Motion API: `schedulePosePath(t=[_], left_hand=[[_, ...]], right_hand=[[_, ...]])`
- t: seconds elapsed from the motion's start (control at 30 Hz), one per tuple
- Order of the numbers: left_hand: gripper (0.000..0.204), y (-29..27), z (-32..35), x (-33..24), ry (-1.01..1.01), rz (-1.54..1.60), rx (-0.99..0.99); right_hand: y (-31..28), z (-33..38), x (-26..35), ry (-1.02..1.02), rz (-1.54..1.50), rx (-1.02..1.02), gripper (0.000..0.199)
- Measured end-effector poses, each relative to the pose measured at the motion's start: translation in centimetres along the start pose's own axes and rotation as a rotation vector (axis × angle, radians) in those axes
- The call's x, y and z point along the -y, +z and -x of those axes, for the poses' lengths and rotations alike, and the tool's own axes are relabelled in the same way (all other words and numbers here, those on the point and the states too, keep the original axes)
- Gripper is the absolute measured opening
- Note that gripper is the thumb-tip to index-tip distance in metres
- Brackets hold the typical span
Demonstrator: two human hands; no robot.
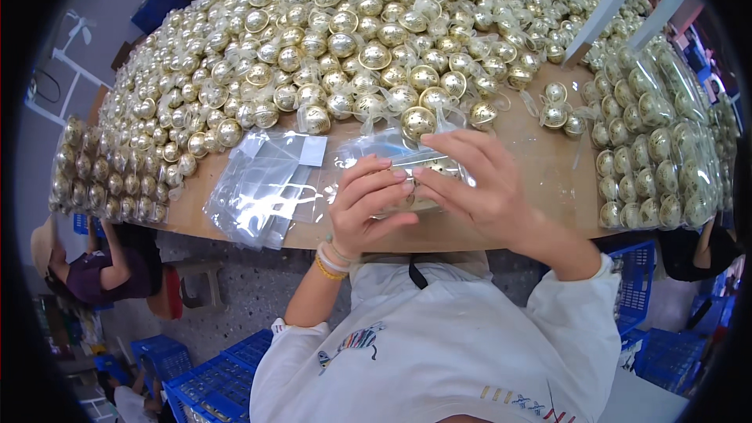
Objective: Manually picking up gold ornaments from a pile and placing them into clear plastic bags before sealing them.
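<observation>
At the centre of the frame, the person's left hand [366, 202] and right hand [479, 184] met fingertip to fingertip, both pinched on a small clear plastic bag holding shiny gold metal bells [419, 168], held just above the wooden counter [540, 164]. A stack of empty clear bags [262, 184] lay left of centre, within reach, and a heap of loose gold bells [329, 39] filled the upper frame.

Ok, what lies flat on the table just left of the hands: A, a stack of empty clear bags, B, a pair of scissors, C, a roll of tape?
A: a stack of empty clear bags lies on the table beside the left hand; no scissors or tape show.
</observation>
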State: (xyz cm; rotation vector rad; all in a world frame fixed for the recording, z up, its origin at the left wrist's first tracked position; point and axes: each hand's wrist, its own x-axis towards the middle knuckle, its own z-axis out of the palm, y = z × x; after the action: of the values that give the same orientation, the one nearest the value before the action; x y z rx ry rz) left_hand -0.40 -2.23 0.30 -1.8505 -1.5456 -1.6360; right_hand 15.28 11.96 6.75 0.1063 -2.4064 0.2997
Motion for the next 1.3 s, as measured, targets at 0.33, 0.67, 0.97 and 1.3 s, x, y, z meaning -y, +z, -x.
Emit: schedulePosePath(t=[0.33, 0.67, 0.97, 1.3], left_hand=[[0.021, 2.1, -4.4, -2.1, -0.129, -0.094, 0.019], [0.078, 6.9, 0.7, 2.5, -0.165, -0.413, 0.884], [0.056, 4.0, 3.2, 1.6, -0.760, 0.445, 0.667], [0.044, 4.7, -0.5, 0.4, -0.425, 0.114, 0.165]], right_hand=[[10.1, 8.3, 3.2, 0.618, 0.197, -0.422, 0.108], [-29.9, 2.5, -23.9, 0.692, 1.006, -0.121, 0.090], [-15.4, -1.4, -14.7, 1.013, 0.814, 0.428, 0.038], [3.2, 9.1, 1.7, 0.977, -1.500, -0.007, 0.049]])
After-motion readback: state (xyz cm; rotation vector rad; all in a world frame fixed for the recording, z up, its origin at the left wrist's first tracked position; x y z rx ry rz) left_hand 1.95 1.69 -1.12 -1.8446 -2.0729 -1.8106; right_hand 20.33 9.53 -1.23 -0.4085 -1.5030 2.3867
